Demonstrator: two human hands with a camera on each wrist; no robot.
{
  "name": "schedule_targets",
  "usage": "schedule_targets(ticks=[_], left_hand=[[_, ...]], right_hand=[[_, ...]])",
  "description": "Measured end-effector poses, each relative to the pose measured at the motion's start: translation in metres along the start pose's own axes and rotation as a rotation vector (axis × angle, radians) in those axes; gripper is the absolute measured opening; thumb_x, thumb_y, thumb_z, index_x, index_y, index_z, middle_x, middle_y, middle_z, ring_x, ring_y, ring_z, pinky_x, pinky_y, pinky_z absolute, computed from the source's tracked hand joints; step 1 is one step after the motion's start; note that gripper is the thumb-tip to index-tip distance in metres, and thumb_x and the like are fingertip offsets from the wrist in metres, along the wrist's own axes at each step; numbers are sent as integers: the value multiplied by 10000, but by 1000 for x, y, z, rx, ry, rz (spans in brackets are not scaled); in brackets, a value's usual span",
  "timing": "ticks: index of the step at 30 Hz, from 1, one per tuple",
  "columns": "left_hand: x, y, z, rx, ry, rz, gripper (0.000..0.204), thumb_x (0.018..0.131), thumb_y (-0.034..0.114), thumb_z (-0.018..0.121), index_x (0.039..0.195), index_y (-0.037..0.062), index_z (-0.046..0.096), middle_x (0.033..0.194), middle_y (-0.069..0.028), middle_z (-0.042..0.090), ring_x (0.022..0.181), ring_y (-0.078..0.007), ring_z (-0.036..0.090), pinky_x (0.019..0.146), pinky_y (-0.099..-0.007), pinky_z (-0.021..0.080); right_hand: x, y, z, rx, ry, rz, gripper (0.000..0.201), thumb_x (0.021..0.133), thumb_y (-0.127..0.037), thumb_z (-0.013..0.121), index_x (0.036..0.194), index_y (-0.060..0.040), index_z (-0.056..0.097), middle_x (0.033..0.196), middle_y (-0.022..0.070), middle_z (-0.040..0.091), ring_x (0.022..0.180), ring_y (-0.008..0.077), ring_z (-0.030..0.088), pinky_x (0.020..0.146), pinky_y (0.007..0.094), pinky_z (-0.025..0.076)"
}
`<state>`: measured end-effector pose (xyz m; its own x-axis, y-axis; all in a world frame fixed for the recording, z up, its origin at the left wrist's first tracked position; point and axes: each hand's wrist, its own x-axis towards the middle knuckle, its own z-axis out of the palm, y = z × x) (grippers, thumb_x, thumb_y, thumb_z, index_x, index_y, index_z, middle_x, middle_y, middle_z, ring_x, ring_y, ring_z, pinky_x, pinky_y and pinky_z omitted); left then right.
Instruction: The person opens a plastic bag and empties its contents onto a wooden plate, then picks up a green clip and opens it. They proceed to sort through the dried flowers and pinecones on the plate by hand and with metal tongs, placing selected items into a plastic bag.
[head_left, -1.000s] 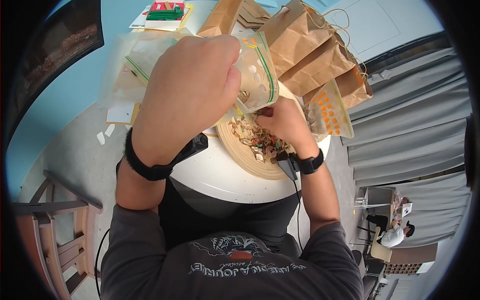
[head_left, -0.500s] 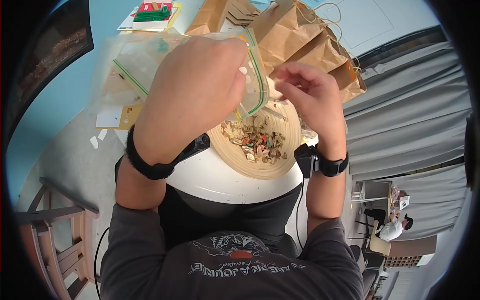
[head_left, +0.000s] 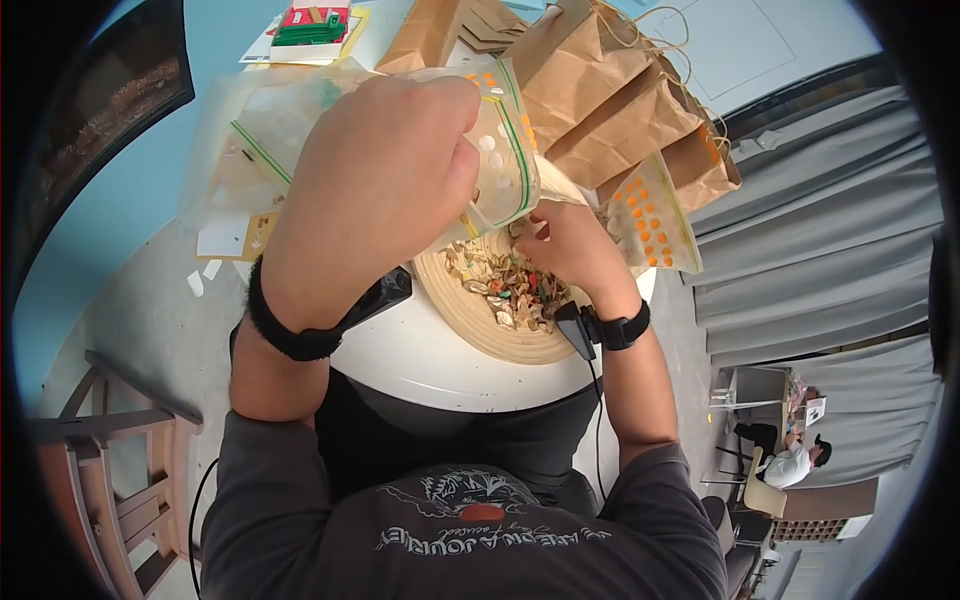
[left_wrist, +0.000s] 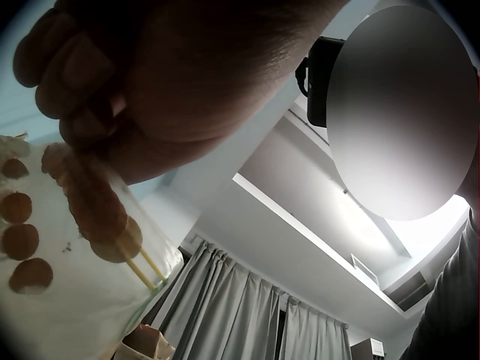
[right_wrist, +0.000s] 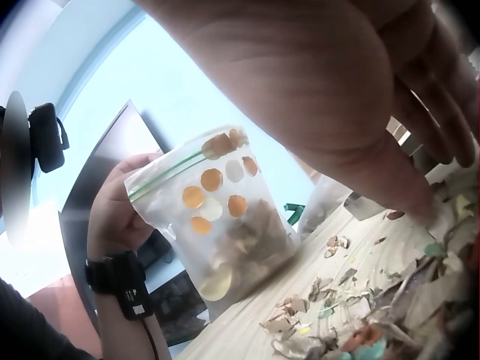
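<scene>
The left hand (head_left: 375,165) grips a clear zip bag (head_left: 508,150) with green seal lines, above the far left part of a round wooden tray (head_left: 470,325). The right wrist view shows this bag (right_wrist: 217,180) upright, orange and white dots on it and flakes inside. Dried, multicoloured flakes (head_left: 512,285) lie heaped on the tray. The right hand (head_left: 575,245) reaches down to the heap's far side. Its thumb touches flakes (right_wrist: 442,277) in the right wrist view, with the other fingers extended; whether it holds any is hidden.
Brown paper bags (head_left: 610,100) stand at the back right. A second dotted bag (head_left: 655,215) is right of the tray. A box with green items (head_left: 310,32) sits at the back left. Another person (head_left: 790,465) sits far off at right.
The right hand rose off the flakes and moved right with its fingers spread, then came back down to the heap. The left hand still grips the bag, with small shifts.
</scene>
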<state>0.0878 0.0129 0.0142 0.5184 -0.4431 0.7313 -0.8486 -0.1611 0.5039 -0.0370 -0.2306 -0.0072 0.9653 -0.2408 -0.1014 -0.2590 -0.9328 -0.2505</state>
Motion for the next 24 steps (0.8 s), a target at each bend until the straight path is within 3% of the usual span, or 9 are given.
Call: schedule_targets(ticks=[2, 5, 8, 10, 14, 16, 19, 22, 24], left_hand=[[0, 0, 1, 6, -3, -3, 62, 881, 32, 632, 933, 7, 652, 625, -182, 593, 552, -356, 581, 566, -455, 424], [1, 0, 2, -19, -20, -17, 61, 883, 34, 632, 934, 6, 651, 630, -183, 596, 560, -356, 587, 568, -453, 429], [1, 0, 3, -15, -4, -12, 63, 882, 30, 631, 936, 3, 651, 634, -185, 599, 564, -352, 591, 568, -449, 430], [1, 0, 3, -24, -8, -15, 68, 881, 31, 632, 938, 1, 653, 637, -187, 601, 565, -350, 592, 568, -448, 430], [1, 0, 2, -15, -9, -14, 68, 881, 32, 633, 938, 2, 655, 634, -186, 598, 563, -352, 590, 568, -448, 430], [1, 0, 2, -12, -12, -16, 67, 882, 32, 633, 938, 3, 656, 628, -186, 593, 557, -353, 588, 565, -450, 429], [0, 1, 2, -12, -8, -8, 65, 883, 31, 635, 938, 4, 657, 626, -184, 592, 553, -354, 589, 561, -451, 427], [0, 2, 3, -7, 0, -5, 62, 884, 30, 636, 938, 6, 656, 627, -184, 593, 553, -355, 590, 560, -454, 425], [0, 3, 3, -11, 4, -1, 61, 884, 29, 635, 937, 7, 656, 627, -184, 593, 554, -355, 591, 560, -454, 424]], right_hand=[[3, -1, -1, -42, -19, 8, 335, 831, -155, 801, 1108, 31, 778, 941, 205, 783, 856, 303, 766, 795, 397, 592], [9, -4, 0, 2, -36, -38, 318, 858, -180, 776, 1084, 44, 768, 966, 255, 769, 871, 368, 758, 801, 430, 588], [16, -8, 9, -162, -43, -2, 278, 899, -185, 715, 1045, 49, 751, 1004, 284, 751, 902, 434, 727, 815, 459, 578], [19, -1, 23, -151, 96, -82, 250, 921, -163, 656, 1038, 43, 736, 1027, 284, 742, 920, 464, 698, 819, 473, 570], [15, 3, 19, -145, 101, -113, 249, 917, -132, 638, 1087, 23, 731, 1041, 267, 749, 937, 459, 698, 845, 470, 566], [10, -2, 6, -136, -68, -42, 297, 891, -122, 654, 1146, 17, 717, 1031, 269, 748, 930, 439, 704, 859, 465, 563], [5, 4, 0, -41, -121, -99, 320, 851, -99, 680, 1147, 17, 717, 992, 253, 750, 899, 413, 712, 853, 458, 562], [6, 5, 3, 3, -38, -248, 328, 809, -78, 703, 1124, 12, 732, 955, 233, 752, 878, 391, 718, 830, 450, 567], [7, 2, 4, -10, -51, -229, 343, 788, -17, 666, 1123, 2, 736, 967, 234, 749, 930, 411, 711, 848, 465, 560]])
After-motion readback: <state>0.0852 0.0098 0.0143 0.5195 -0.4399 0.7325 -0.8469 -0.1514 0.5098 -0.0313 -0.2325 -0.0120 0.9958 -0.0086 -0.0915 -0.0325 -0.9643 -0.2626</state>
